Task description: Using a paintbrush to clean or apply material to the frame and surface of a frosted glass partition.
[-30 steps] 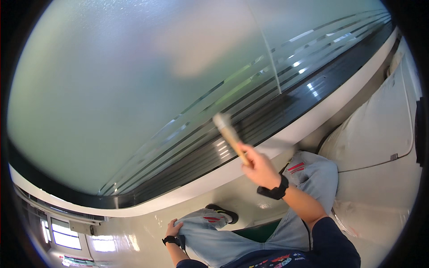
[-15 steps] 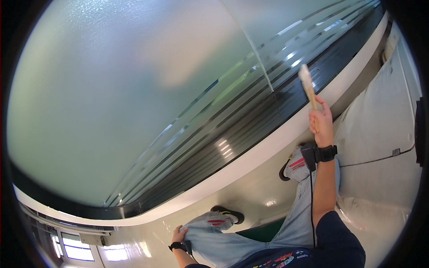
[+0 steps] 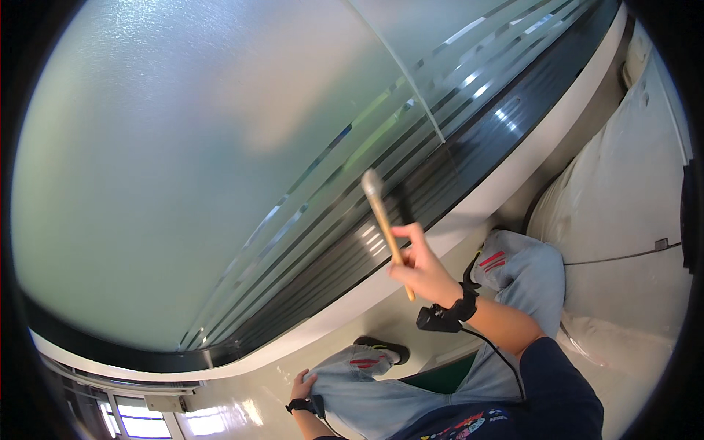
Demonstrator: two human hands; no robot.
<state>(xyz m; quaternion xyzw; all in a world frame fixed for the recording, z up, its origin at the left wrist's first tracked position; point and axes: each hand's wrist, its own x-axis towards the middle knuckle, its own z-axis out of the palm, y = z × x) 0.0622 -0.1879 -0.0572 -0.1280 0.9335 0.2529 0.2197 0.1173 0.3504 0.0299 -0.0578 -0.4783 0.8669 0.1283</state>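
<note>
My right hand [image 3: 419,265] grips a brush [image 3: 383,220] by its thin wooden handle, fingers wrapped near the lower end. Its pale, soft-looking head points up and to the left, in front of the lower stripes of the frosted glass panel [image 3: 147,205]. I cannot tell whether the bristles touch the glass. On my left knee rests my left hand [image 3: 301,386], with its fingers curved over the jeans and no tool in it. Both wrists wear black straps with a small device and a cable.
Below the glass runs a dark band [image 3: 315,282] and a white ledge [image 3: 440,238]. A pale covered surface [image 3: 623,205] stands close on my right. My green seat [image 3: 444,375] shows between my legs. Windows [image 3: 143,418] are at the lower left.
The right hand has swung left and down with the brush, from the dark band at the right toward the middle of the glass. The left hand stays on the knee.
</note>
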